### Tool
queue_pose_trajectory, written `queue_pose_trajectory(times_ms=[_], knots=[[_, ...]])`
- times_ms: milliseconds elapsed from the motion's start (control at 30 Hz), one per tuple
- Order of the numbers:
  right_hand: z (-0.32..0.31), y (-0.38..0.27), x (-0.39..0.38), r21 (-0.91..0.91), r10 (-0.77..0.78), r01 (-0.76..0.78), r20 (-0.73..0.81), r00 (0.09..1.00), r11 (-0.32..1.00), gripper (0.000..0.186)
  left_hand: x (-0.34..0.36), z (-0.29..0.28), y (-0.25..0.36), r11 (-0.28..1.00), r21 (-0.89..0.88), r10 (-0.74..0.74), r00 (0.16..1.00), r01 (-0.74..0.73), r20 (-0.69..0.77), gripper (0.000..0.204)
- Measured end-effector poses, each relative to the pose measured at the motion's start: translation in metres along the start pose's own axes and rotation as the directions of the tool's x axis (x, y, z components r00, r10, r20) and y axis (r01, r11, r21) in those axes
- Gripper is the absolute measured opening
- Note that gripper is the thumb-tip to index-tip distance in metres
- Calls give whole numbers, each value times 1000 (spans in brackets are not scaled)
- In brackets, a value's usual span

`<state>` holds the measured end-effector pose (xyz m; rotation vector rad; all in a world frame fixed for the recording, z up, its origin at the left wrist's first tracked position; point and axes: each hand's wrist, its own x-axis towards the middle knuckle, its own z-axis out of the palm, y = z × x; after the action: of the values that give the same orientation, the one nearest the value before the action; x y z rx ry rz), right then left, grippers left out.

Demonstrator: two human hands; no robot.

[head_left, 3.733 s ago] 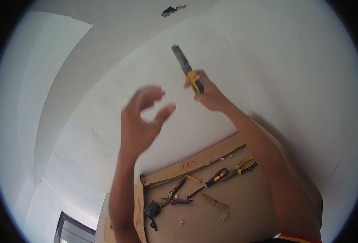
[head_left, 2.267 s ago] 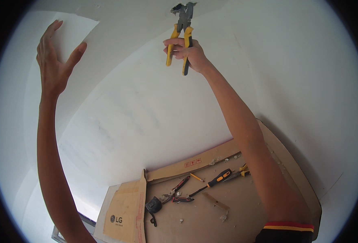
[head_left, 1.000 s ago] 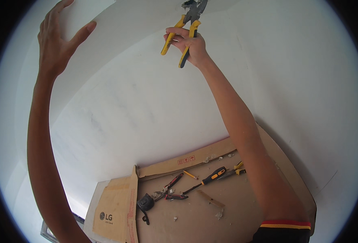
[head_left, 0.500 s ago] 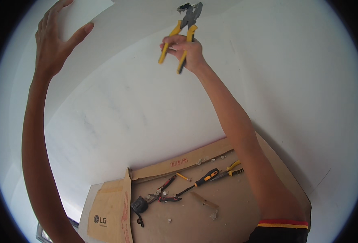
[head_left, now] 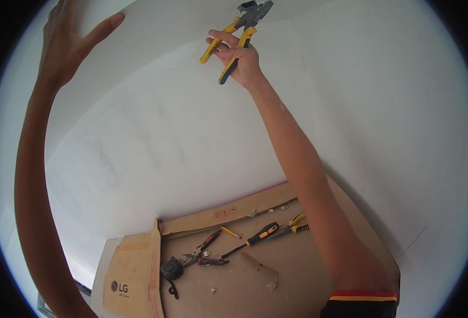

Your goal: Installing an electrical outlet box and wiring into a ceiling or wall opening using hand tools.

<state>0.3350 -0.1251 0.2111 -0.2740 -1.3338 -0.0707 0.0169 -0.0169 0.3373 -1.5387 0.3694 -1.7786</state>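
Observation:
My right hand [head_left: 240, 57] is raised high and grips pliers [head_left: 246, 29] with yellow-and-black handles. The handles are spread apart in my fingers. Their dark jaws reach into a small ragged hole [head_left: 248, 5] in the white surface at the top. At the upper left, my left hand [head_left: 64, 50] has its thumb stretched away from the fingers. It lies against a brighter white patch [head_left: 97, 15]; whether this is a separate sheet or panel I cannot tell. The tips of the left fingers are cut off by the picture's upper edge.
Below lies cardboard [head_left: 234, 289] with a raised flap [head_left: 133, 273]. On it are a tape measure [head_left: 172, 268], red-and-black pliers [head_left: 208, 249], a pencil [head_left: 231, 232], a screwdriver [head_left: 263, 233], yellow-handled pliers [head_left: 297, 224], a brown strip [head_left: 259, 264] and pale crumbs. A white wall [head_left: 154, 143] rises behind.
The pliers have tilted, their handle ends swinging left while the jaws stay at the hole. Both hands sit higher in view, and the cardboard has shifted slightly left.

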Motion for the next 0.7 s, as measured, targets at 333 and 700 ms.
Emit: queue_pose_trajectory(times_ms=[333,700], knots=[[-2,3,-1,28,31,-30,-27,999,999,37,4,-9,-19,999,8,-46,979,45,200,80],[6,-5,-6,113,61,-71,85,994,991,35,6,-10,-15,998,-58,2,993,5,120,78]])
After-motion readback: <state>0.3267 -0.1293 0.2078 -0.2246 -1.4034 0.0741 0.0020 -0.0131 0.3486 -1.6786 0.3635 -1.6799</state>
